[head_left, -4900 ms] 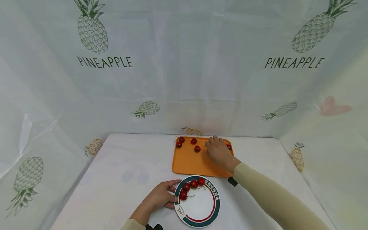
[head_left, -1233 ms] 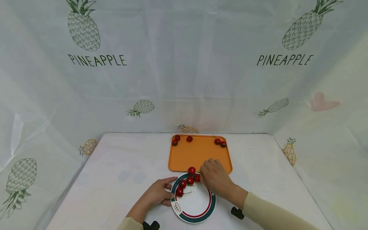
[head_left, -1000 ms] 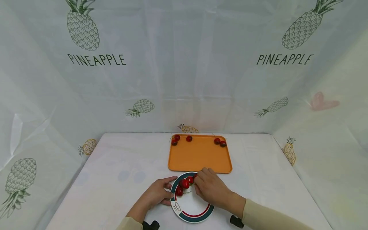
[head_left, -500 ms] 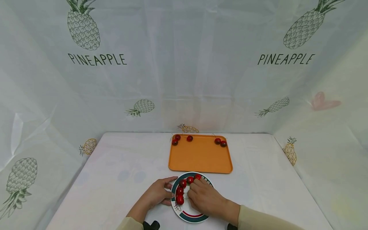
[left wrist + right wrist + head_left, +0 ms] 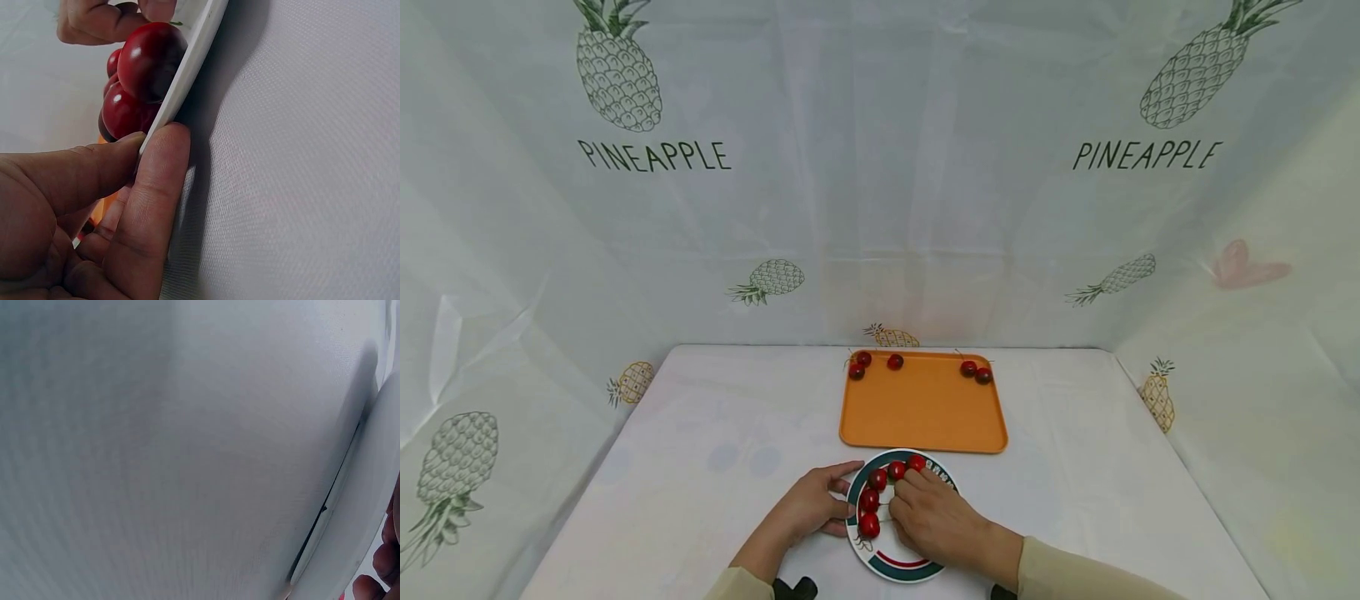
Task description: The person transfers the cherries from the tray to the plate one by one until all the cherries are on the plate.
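A round white plate with a dark green and red rim pattern sits at the table's near middle. My left hand pinches its left rim; in the left wrist view the thumb lies above the edge and a finger below. Several red cherries curve along the plate's left and far side. My right hand is over the plate with curled fingers, at the stem of the nearest cherry; its fingertips are mostly hidden. The right wrist view catches the plate's outer side and some fingers.
Behind the plate lies an orange tray, with cherries in its far left corner, one cherry beside them and two more cherries at far right. A white pineapple-print sheet hangs behind the white table.
My right hand has come from the tray to the plate, then slid nearer and left, bringing a cherry to the near end of the row. My left hand keeps holding the rim.
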`<state>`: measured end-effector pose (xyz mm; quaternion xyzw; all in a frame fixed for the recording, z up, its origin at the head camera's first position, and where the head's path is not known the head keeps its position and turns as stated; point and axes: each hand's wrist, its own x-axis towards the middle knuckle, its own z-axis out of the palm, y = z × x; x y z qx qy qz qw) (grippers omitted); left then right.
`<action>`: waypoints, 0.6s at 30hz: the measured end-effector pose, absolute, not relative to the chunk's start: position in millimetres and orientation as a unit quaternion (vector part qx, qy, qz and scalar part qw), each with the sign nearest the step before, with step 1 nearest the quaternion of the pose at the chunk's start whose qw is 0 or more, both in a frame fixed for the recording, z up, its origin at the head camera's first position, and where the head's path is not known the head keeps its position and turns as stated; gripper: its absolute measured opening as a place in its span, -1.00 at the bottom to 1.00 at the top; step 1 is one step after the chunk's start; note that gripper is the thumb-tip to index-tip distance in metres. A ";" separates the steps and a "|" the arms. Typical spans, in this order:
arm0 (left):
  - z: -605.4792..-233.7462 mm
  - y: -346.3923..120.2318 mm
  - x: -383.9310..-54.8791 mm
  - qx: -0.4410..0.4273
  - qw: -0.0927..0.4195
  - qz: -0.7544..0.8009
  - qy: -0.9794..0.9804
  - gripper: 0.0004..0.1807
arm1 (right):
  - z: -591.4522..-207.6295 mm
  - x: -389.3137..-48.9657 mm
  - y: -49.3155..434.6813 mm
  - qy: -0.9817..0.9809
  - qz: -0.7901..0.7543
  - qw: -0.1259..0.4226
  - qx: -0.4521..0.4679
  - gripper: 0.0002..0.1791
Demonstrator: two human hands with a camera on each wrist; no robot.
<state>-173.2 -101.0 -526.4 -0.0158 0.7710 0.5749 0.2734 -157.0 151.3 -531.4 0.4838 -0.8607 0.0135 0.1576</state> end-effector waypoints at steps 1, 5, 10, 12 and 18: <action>-526.2 -101.0 -173.1 -0.016 0.273 0.575 0.771 -0.18 | -531.8 -157.0 151.3 -0.861 0.012 0.157 0.484 -0.77; -526.5 -100.9 -173.2 -0.019 0.272 0.573 0.773 -0.17 | -532.5 -156.9 151.7 -0.861 0.009 0.155 0.484 -0.75; -527.0 -100.8 -173.4 -0.020 0.269 0.569 0.777 -0.17 | -531.4 -156.2 152.0 -0.861 0.006 0.155 0.484 -0.73; -526.7 -100.8 -173.3 -0.021 0.268 0.568 0.778 -0.17 | -530.9 -156.1 151.9 -0.862 0.005 0.152 0.483 -0.74; -526.3 -101.6 -172.9 -0.017 0.270 0.573 0.774 -0.17 | -526.2 -157.2 153.8 -0.865 0.007 0.136 0.482 -0.72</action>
